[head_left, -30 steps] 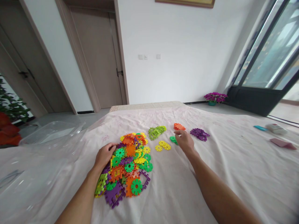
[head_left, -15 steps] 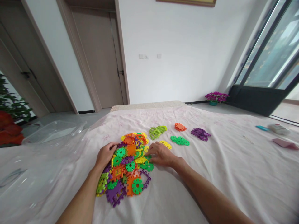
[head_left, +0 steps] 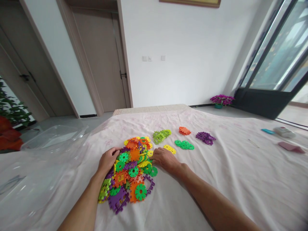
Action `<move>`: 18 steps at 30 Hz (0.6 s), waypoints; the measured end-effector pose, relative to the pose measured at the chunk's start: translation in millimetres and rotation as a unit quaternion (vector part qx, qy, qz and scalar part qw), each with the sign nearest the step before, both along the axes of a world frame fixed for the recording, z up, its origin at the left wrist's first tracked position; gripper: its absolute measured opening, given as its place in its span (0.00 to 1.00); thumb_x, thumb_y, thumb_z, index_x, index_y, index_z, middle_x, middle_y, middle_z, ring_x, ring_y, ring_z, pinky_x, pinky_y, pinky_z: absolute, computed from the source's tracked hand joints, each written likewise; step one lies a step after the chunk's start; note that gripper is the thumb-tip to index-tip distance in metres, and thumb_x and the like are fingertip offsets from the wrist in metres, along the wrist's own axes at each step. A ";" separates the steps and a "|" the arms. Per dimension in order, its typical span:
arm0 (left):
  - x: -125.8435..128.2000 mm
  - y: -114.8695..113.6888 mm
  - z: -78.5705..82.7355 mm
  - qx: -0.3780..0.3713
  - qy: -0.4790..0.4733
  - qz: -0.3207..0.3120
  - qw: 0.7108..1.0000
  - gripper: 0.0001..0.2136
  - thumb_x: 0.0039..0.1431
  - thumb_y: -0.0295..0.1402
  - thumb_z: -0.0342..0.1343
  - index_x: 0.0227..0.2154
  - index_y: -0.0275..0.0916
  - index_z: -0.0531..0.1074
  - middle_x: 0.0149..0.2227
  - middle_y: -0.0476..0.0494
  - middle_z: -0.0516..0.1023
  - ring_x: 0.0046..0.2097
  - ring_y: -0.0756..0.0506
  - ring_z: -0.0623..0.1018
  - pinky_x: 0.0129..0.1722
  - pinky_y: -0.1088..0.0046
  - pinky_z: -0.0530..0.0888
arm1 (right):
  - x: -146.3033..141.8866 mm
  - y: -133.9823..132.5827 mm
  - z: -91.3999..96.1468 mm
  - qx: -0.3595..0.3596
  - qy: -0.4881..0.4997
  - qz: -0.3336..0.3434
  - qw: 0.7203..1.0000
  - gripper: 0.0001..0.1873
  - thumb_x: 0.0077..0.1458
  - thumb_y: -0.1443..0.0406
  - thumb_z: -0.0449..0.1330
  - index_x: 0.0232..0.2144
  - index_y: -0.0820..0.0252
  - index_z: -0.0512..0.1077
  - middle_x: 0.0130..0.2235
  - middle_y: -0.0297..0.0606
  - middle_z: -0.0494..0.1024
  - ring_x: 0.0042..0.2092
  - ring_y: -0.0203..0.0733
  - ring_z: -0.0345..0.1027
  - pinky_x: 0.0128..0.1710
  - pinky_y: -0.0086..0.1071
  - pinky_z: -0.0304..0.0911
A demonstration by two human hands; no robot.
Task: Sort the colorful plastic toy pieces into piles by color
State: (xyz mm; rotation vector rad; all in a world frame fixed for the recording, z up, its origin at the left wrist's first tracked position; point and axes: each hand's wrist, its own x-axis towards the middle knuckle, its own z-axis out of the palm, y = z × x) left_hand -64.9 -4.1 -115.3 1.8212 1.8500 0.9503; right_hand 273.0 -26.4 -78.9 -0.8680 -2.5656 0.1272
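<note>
A mixed pile of plastic interlocking building pieces (head_left: 131, 165) lies on the cloth in front of me: green and yellow notched discs, with orange, purple and lime toothed squares. My left hand (head_left: 109, 159) rests against the pile's left edge, its fingers loosely bent and apart, gripping nothing visible. At the right edge my right hand (head_left: 165, 158) has its fingers drawn together over the pieces; whatever is between the fingertips is hidden. Just beyond that hand are yellow discs (head_left: 169, 149) and green discs (head_left: 184, 144). Farther back lie lime squares (head_left: 161, 136), orange pieces (head_left: 184, 130) and purple pieces (head_left: 205, 138).
A pale patterned cloth (head_left: 231, 179) covers the table. Clear plastic containers (head_left: 43, 173) stand at the left. On the far right lie a blue item (head_left: 268, 131), a white packet (head_left: 284, 132) and a pink folded item (head_left: 291, 147).
My right hand's fingers have drawn closer together at the pile's right edge, uncovering more of the green discs below. My left hand stays about where it was. The view has shifted slightly.
</note>
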 end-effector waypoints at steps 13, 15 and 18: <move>4.9 -7.5 10.9 0.053 -0.081 0.032 0.995 0.20 0.57 0.45 0.49 0.45 0.39 0.75 0.47 0.44 0.80 0.48 0.43 0.78 0.51 0.67 0.72 | 60.8 25.7 4.7 0.049 0.006 -0.386 0.921 0.15 0.59 0.65 0.52 0.21 0.60 0.69 0.28 0.38 0.73 0.32 0.38 0.63 0.31 0.32 0.48; 12.2 -12.8 28.5 0.076 -0.066 0.021 0.995 0.21 0.58 0.44 0.48 0.48 0.39 0.74 0.50 0.42 0.78 0.49 0.43 0.77 0.52 0.66 0.71 | 71.5 28.2 6.8 0.047 -0.031 -0.424 0.904 0.15 0.58 0.64 0.53 0.20 0.60 0.71 0.29 0.40 0.74 0.34 0.40 0.64 0.32 0.33 0.47; 41.6 -31.3 62.5 0.130 0.019 -0.072 0.989 0.22 0.61 0.45 0.46 0.52 0.41 0.71 0.55 0.42 0.74 0.57 0.42 0.72 0.59 0.62 0.66 | 75.7 29.2 8.8 0.073 -0.024 -0.470 0.879 0.16 0.60 0.63 0.51 0.24 0.59 0.73 0.32 0.42 0.76 0.38 0.43 0.65 0.36 0.35 0.50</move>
